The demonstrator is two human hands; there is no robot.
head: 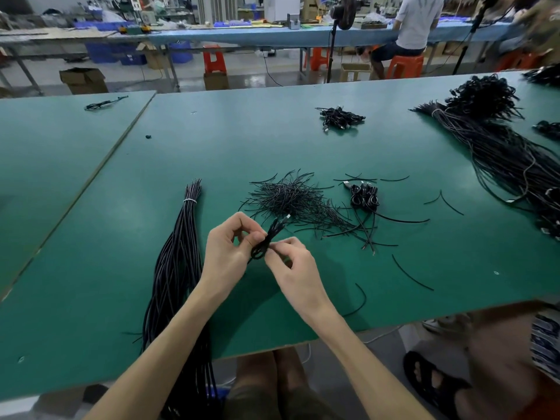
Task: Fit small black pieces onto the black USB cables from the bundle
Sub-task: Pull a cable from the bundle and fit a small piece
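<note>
My left hand point(228, 248) and my right hand point(292, 268) meet over the green table point(272, 140), both pinching a folded black USB cable point(268, 237) whose plug end points up and away. A long tied bundle of black cables point(178, 256) lies left of my left arm and runs off the near edge. Just beyond my hands lies a heap of small thin black pieces point(288, 197). To its right sits a small group of coiled USB cables point(363, 197).
Loose black pieces point(412, 274) are scattered at the near right. A big mass of cables point(500, 153) fills the far right; a small coiled pile point(341, 118) lies farther back. A person's sandalled foot point(430, 380) is at the lower right.
</note>
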